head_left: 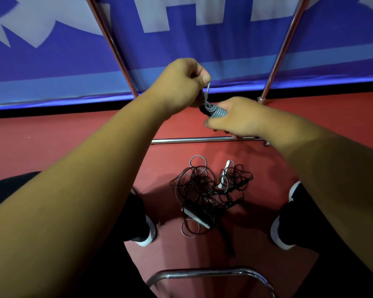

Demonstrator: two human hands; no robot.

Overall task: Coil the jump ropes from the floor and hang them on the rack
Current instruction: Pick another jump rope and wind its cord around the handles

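Note:
A grey jump rope [217, 110] is wound in tight turns into a small bundle in front of me, above the red floor. My right hand [235, 119] grips that bundle from the right. My left hand [181, 84] pinches the rope's free end just above the bundle. A tangled pile of black and grey jump ropes [209, 194] with white handles lies on the floor between my feet. The chrome rack [194, 139] shows a low crossbar behind the pile and two slanting uprights.
A blue banner [181, 52] with white lettering hangs behind the rack. My shoes [148, 233] flank the rope pile. A curved chrome tube [205, 273] crosses the bottom of the view.

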